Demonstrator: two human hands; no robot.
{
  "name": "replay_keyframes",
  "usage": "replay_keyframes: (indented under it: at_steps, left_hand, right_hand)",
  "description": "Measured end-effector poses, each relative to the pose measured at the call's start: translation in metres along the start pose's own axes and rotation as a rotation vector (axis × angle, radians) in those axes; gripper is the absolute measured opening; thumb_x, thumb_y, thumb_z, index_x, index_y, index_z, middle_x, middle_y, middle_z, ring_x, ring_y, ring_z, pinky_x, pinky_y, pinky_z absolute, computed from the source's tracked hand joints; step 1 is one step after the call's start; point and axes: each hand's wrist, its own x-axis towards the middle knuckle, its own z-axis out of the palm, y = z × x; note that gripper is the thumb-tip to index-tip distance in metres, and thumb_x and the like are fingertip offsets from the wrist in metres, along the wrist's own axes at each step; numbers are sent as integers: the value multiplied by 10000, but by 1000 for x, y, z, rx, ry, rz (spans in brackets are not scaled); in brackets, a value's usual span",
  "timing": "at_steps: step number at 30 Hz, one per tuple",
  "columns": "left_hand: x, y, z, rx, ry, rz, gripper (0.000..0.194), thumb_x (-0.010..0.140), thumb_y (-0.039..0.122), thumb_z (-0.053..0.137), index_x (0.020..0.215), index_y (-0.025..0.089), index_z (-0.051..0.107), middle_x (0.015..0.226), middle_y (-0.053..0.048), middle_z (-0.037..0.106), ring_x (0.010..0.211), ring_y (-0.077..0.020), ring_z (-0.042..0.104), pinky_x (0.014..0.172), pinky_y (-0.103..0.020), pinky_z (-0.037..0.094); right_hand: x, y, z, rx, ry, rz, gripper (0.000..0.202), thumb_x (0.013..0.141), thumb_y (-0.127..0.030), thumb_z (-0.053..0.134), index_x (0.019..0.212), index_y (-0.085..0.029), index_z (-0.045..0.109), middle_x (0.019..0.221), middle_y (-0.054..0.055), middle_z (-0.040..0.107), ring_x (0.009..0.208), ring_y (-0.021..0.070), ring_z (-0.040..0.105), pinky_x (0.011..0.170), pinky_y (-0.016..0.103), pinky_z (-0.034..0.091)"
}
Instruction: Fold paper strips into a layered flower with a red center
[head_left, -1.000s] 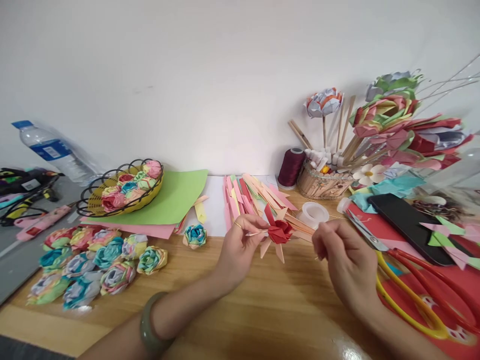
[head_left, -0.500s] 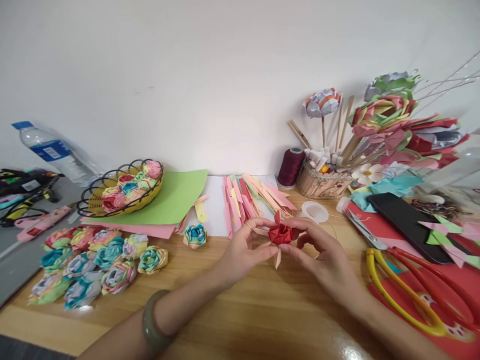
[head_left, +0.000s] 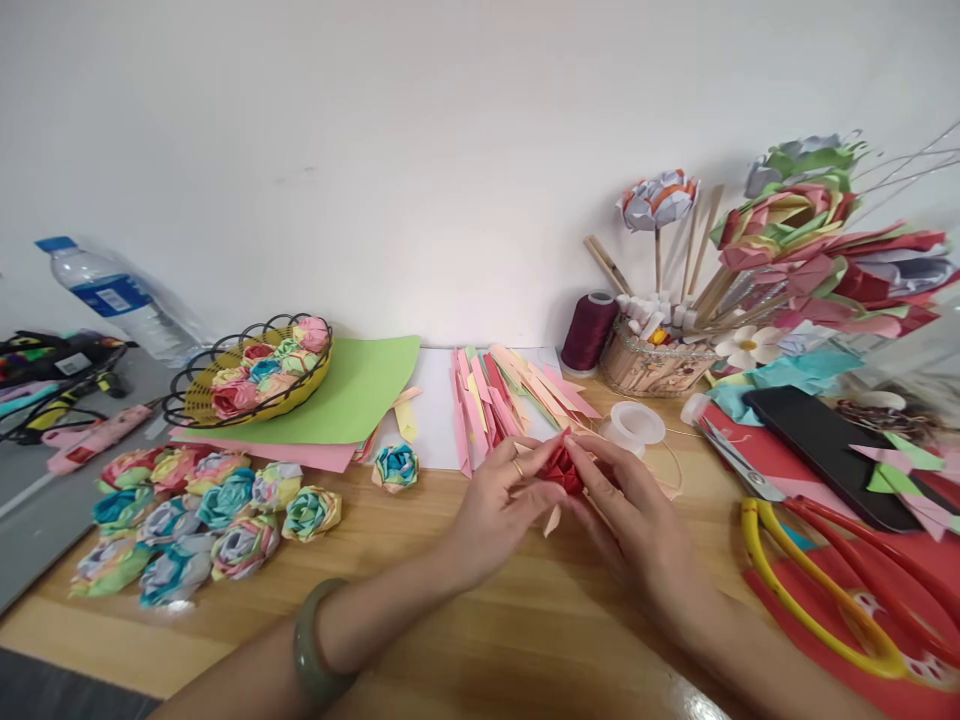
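A red folded-paper flower (head_left: 561,468) is held above the wooden table, with a pale paper tip sticking out below it. My left hand (head_left: 504,500), with a ring on one finger, pinches its left side between thumb and fingers. On the other side my right hand (head_left: 630,500) grips the flower, its fingertips at the top right edge. Both hands partly cover the flower. Just behind them lie pink, red and green folded paper strips (head_left: 480,400). A blue and yellow paper flower (head_left: 395,467) sits to the left of my left hand.
Several finished paper flowers (head_left: 226,498) stand at the left, below a yellow basket (head_left: 304,388). To the right are large scissors (head_left: 817,590), a black phone (head_left: 825,455) and a roll of clear tape (head_left: 636,425). Behind stand a maroon thread spool (head_left: 589,335) and a stick-filled pot (head_left: 652,360).
My right fingers have moved over the top of the red flower, which has turned and is now more covered. The whole view has shifted slightly.
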Motion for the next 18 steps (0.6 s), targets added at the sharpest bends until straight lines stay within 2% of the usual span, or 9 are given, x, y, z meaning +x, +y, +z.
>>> replay_keyframes:
  at_steps: [4, 8, 12, 15, 18]
  left_hand:
    - [-2, 0, 4, -84, -18, -16, 507, 654, 312, 690, 1143, 274, 562, 981, -42, 474, 951, -160, 515, 868, -306, 456]
    - [1, -1, 4, -119, 58, -23, 395, 621, 345, 707, 997, 233, 664, 881, -43, 513, 863, -159, 534, 795, -306, 483]
    - [2, 0, 1, -118, 137, 19, 256, 636, 339, 698, 872, 241, 710, 810, -40, 559, 804, -153, 545, 755, -301, 474]
    - [1, 2, -1, -101, 90, 34, 227, 671, 310, 677, 890, 258, 703, 826, -43, 573, 824, -149, 547, 793, -300, 453]
    - [-1, 3, -1, -91, 10, 39, 256, 714, 332, 631, 958, 269, 679, 894, -52, 555, 883, -155, 532, 847, -313, 437]
  right_hand:
    - [-2, 1, -1, 49, -6, -10, 515, 866, -125, 418, 1352, -222, 275, 1146, 151, 481, 1069, 229, 500, 791, 362, 514]
    - [0, -2, -5, 207, -9, 1, 513, 815, -104, 516, 1294, -211, 367, 1113, 119, 515, 1052, 199, 508, 852, 337, 489]
    - [1, -5, -8, 353, -18, 80, 449, 789, -119, 565, 1209, -232, 454, 1053, 81, 556, 944, 169, 563, 775, 296, 519]
    - [0, -4, -9, 390, 22, 137, 360, 777, -128, 586, 1112, -240, 516, 952, 55, 583, 814, 152, 592, 670, 273, 531]
    - [0, -2, -10, 353, 72, 124, 326, 765, -133, 606, 1061, -248, 536, 904, 49, 589, 746, 153, 595, 617, 277, 524]
